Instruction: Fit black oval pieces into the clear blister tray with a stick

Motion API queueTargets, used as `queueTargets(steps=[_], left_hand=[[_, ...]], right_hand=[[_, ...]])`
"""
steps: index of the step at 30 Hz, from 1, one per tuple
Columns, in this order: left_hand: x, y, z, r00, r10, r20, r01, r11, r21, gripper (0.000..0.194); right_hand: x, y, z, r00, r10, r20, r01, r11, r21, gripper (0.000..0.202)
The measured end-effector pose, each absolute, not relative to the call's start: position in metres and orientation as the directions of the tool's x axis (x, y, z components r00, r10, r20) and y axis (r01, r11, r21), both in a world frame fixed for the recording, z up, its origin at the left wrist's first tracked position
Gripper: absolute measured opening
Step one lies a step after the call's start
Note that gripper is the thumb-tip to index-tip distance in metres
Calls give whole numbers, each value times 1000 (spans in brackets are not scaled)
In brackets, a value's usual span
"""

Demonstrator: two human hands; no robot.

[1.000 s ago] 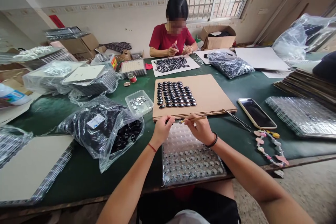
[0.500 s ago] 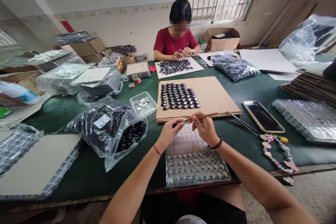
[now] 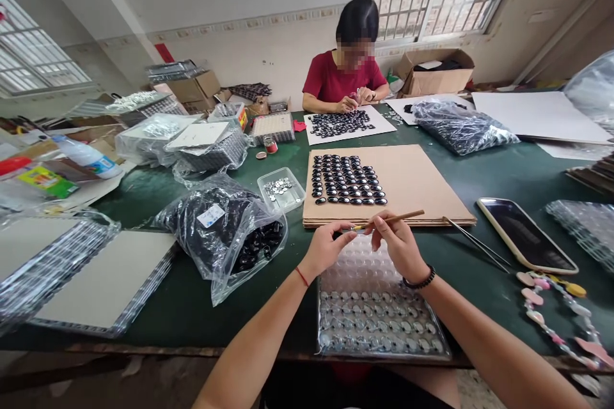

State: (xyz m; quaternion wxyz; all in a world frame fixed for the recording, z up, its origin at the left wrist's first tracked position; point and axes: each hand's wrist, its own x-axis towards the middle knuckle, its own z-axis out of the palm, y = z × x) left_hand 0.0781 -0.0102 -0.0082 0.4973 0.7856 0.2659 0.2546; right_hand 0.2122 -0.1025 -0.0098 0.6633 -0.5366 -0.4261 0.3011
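My left hand [image 3: 333,246] is closed, thumb and fingers pinching a small piece at the fingertips; it is too small to make out clearly. Between the fingers of my right hand [image 3: 398,244] is a thin wooden-handled brush [image 3: 409,214], its tip pointing left close to my left fingertips. Below both hands lies a clear plastic blister tray [image 3: 378,326], with round pieces filling the nearer rows of pockets. Just beyond the hands, glossy black oval pieces [image 3: 348,182] stand in rows on a stack of brown cardboard [image 3: 422,182].
Left of the cardboard are a clear box [image 3: 283,204] of small silvery discs and an open plastic bag [image 3: 201,230] of black pieces. On the right lie tweezers [image 3: 477,243], a phone [image 3: 527,233] and a beaded strap [image 3: 537,316]. A co-worker [image 3: 343,80] sits opposite, handling black pieces.
The view has turned left, so the table's things appear further right. My hands stay close together above the tray, still holding the brush and the small piece.
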Motion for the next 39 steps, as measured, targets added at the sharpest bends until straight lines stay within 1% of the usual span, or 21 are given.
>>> queueTargets(steps=[3,6,8,11,13,14,16,18,20,22,24,27,30,33,36,39], left_hand=[[79,-11,-9,718,676,166,171,-403,899,33],[74,0,-9,657,726,204,225,-447,866,36],[64,19,-6,561,789,251,306,-480,822,37],[44,53,1,300,899,320,450,-429,784,42],[34,67,4,177,909,377,525,-411,745,46],[32,68,5,153,902,404,529,-420,737,47],[37,59,5,208,896,394,474,-444,760,42],[50,40,1,364,885,291,394,-429,813,34],[64,19,-4,496,852,170,355,-377,856,32],[75,3,-10,580,811,74,327,-316,891,32],[80,-5,-14,638,769,27,301,-281,911,33],[82,-6,-16,678,734,51,297,-337,893,36],[81,-4,-13,712,696,89,311,-426,850,37],[81,-5,-11,736,672,84,318,-453,833,33],[82,-7,-10,757,650,58,320,-447,835,32],[82,-8,-11,774,629,74,293,-460,838,30]], right_hand=[[213,-104,-10,498,825,268,89,259,-962,22],[218,-106,-7,584,747,318,120,307,-944,20],[222,-107,-5,617,706,347,134,341,-931,19],[224,-107,-4,609,704,365,147,353,-924,19],[223,-107,-6,588,722,363,155,339,-928,19],[221,-107,-6,577,732,363,166,330,-929,18],[218,-106,-8,553,746,371,205,310,-928,18],[215,-106,-10,523,759,387,259,291,-921,17],[214,-107,-12,489,773,403,298,287,-911,17],[214,-109,-13,458,780,426,335,292,-896,16],[214,-111,-14,423,778,465,411,292,-863,15],[214,-114,-14,322,778,540,574,293,-765,12],[213,-115,-12,197,782,591,674,329,-661,10],[212,-115,-11,138,786,602,720,338,-607,10],[213,-114,-10,122,788,604,749,326,-577,10],[215,-113,-10,101,801,590,769,314,-558,10]])
